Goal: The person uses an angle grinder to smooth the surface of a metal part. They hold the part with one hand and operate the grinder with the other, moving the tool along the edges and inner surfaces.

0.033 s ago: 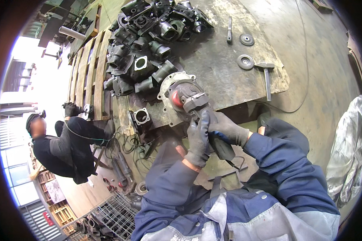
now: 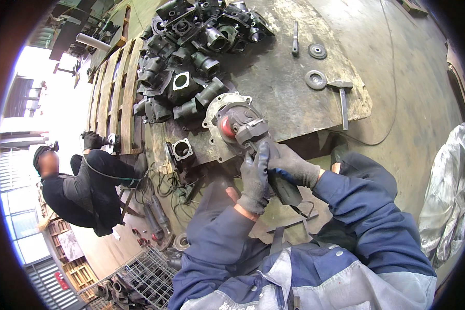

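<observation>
Both gloved hands are wrapped round an angle grinder [image 2: 244, 123] with a red part near its head. My left hand [image 2: 254, 178] grips the body near the front, and my right hand [image 2: 293, 166] closes round it from the other side. The grinder's head lies over a round metal flange casting [image 2: 210, 124] with bolt lugs on its rim, at the near edge of the worktable [image 2: 289, 108]. The grinder hides part of the casting, including where its disc meets the metal. Left of it stands a dark fitting with a bare square flange [image 2: 182, 150].
A heap of black cast fittings [image 2: 191, 57] covers the table's far left. Farther right lie a hammer [image 2: 344, 106], two grinding discs [image 2: 315, 80] and a slim hand tool [image 2: 295, 39]. Leftward, a co-worker [image 2: 82, 181] sits beside a wooden pallet [image 2: 106, 95]. A wire basket [image 2: 144, 276] stands lower left.
</observation>
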Motion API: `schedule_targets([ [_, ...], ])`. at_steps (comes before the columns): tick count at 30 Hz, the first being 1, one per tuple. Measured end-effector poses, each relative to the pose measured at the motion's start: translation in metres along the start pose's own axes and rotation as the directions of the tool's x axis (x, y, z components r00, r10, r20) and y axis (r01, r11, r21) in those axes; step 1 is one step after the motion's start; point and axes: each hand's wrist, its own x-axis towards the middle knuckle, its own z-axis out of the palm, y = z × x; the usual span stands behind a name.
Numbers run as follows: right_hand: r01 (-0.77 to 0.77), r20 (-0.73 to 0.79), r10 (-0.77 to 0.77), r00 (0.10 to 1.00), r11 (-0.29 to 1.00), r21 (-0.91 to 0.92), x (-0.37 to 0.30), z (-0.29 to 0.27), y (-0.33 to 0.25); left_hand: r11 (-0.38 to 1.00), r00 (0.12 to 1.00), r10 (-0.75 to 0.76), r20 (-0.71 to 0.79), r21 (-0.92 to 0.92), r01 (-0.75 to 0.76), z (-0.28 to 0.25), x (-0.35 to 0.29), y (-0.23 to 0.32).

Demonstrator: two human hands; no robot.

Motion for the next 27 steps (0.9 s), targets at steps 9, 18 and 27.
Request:
schedule_targets([
  [9,0.059,-0.041,-0.056,0.998,0.995,0.08,0.018,0.007,0.002,0.996,0.996,0.09,0.029,0.02,-0.091,-0.006,0.013,0.011],
  [18,0.004,-0.011,-0.004,1.0,1.0,-0.014,-0.03,0.004,0.021,0.981,0.996,-0.083,0.038,-0.17,0.088,0.002,-0.026,-0.031],
  [27,-0.003,0.038,-0.001,0.999,0.993,0.122,-0.026,0.003,0.039,0.981,0.99,-0.137,0.015,-0.139,0.138,0.0,-0.032,-0.032],
])
